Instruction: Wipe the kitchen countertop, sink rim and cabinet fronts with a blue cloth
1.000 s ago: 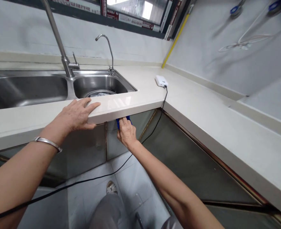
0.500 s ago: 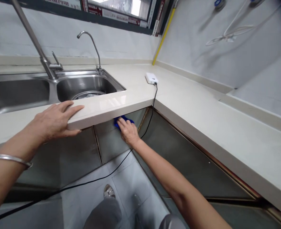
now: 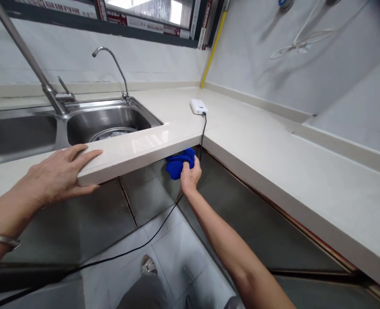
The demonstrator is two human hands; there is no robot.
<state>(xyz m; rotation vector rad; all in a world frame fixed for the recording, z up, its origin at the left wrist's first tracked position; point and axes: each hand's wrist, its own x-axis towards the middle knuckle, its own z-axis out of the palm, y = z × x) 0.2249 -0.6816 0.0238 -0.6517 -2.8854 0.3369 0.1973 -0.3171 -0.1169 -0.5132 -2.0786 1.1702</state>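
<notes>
My right hand (image 3: 190,173) grips a bunched blue cloth (image 3: 176,165) just under the counter's front edge, near the inner corner where the two counter runs meet. Behind the cloth is the upper part of a grey cabinet door (image 3: 144,193). My left hand (image 3: 59,174) rests on the edge of the cream countertop (image 3: 135,148) in front of the sink, its fingers spread on top and the thumb or a lower finger along the front. It holds nothing. A metal bangle (image 3: 1,240) is on the left wrist.
A double steel sink (image 3: 62,128) with a tall tap (image 3: 53,98) and a thin curved spout (image 3: 119,66) lies at the left. A white box (image 3: 198,106) sits on the counter; its black cable (image 3: 151,236) hangs down across the floor. A yellow pipe (image 3: 214,49) stands in the corner.
My right hand has shifted right with the cloth toward the inner corner, and more of the cloth now shows. My left hand stays on the counter edge. The view has turned slightly.
</notes>
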